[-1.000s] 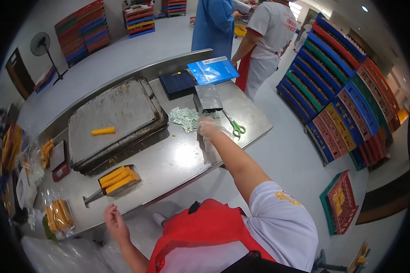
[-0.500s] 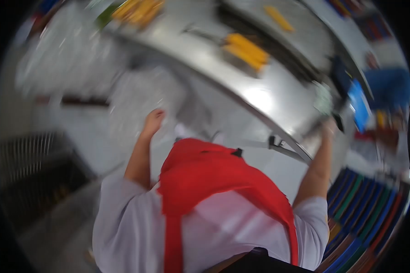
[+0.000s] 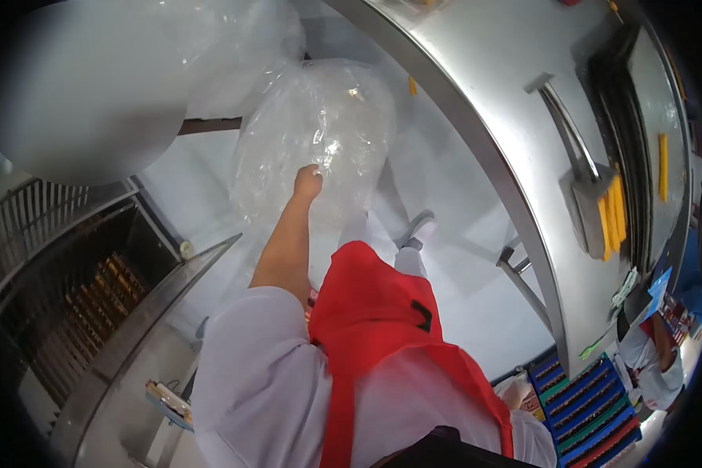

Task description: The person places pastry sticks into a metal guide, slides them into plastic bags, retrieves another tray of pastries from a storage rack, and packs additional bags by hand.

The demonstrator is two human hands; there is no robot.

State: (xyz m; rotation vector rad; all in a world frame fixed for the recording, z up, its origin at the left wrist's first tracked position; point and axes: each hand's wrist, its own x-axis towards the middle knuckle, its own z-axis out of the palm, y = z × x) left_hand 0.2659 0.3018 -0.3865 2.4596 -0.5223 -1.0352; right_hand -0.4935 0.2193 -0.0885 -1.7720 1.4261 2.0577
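Note:
My left hand (image 3: 308, 184) is closed in front of a large clear plastic bag (image 3: 327, 117) on the floor. A small white spot shows at its fingertips; whether the fingers grip the bag's film I cannot tell. Low beside my body, next to the right sleeve, a small part of what looks like my right hand (image 3: 513, 392) shows, its fingers hidden. The steel table (image 3: 476, 86) curves along the right. On it lies a flat metal tool with a bar handle (image 3: 571, 129), several yellow sticks (image 3: 612, 218) beside its blade.
Stacked blue, green and red trays (image 3: 589, 413) stand at lower right, near another person (image 3: 651, 363). A metal rack (image 3: 101, 304) with brownish items is at left. A blurred pale round shape (image 3: 78, 93) covers the upper left. One yellow piece (image 3: 413, 86) is by the table's edge.
The view has turned, bringing the plastic bag to the middle and the table to the right. My right arm, earlier stretched out by the table, is now mostly out of sight. My left hand stays closed.

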